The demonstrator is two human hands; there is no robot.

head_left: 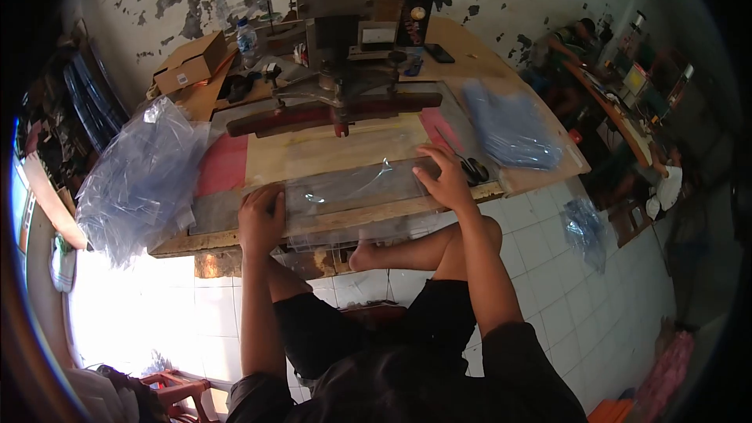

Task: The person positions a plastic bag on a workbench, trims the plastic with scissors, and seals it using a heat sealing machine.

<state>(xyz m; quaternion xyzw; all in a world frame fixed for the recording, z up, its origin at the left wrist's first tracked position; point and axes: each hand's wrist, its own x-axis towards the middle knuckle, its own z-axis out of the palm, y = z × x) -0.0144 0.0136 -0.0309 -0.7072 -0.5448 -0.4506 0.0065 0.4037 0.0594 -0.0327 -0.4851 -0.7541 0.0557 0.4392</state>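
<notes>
A clear plastic sheet (pixel 356 194) lies across the front of the worktable, its near edge hanging over the wooden lip. At its left edge, my left hand (pixel 262 219) has bent fingers with the thumb close to them, gripping the sheet's side. My right hand (pixel 445 178) touches the right end, thumb and fingers apart. Beyond the sheet is a yellowish work surface (pixel 313 145) with pink-red patches at both sides. Above it hangs the dark red bar (pixel 274 121) of a press machine, raised off the surface.
Heaps of clear plastic lie left (pixel 145 180) and right (pixel 509 129). Black-handled scissors (pixel 473 170) rest beside my right hand. A cardboard box (pixel 190 61), a water bottle (pixel 246 39) and a phone (pixel 439 53) stand behind. People sit at another table (pixel 607 102) to the right.
</notes>
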